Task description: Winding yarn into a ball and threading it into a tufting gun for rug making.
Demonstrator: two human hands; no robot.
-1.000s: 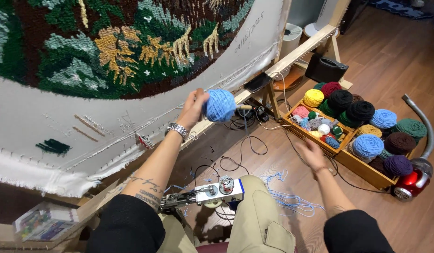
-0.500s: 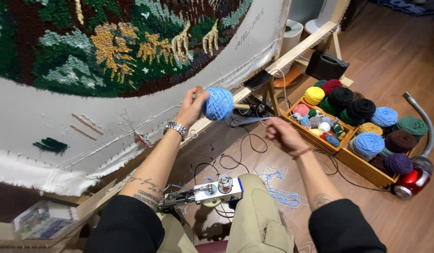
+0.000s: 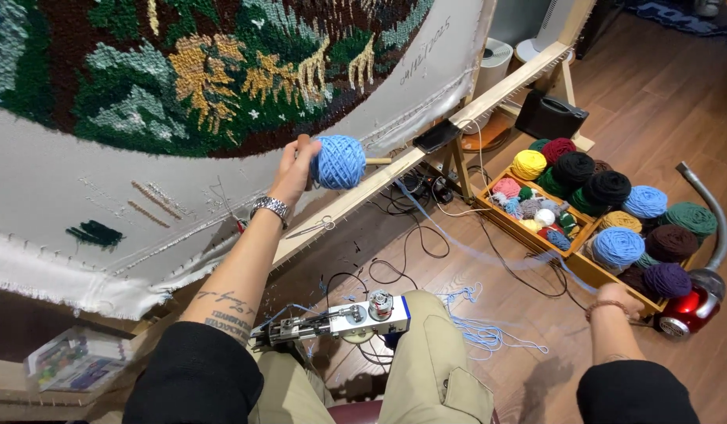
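Right hand (image 3: 621, 300) pulled back from mid-air over floor, now low by knee near yarn crate (image 3: 595, 271) edge; fingers hidden from view, can't tell grip. Tufting gun (image 3: 340, 320) on lap, untouched. Loose blue yarn (image 3: 477, 330) piled on floor beside leg. Left hand (image 3: 294, 169) same spot, fingers wrapped round blue yarn ball (image 3: 338, 161), held against wooden frame rail (image 3: 426, 153) under tufted rug (image 3: 206, 78). Judgement: keep strand slack, clear of cables, ball steady.
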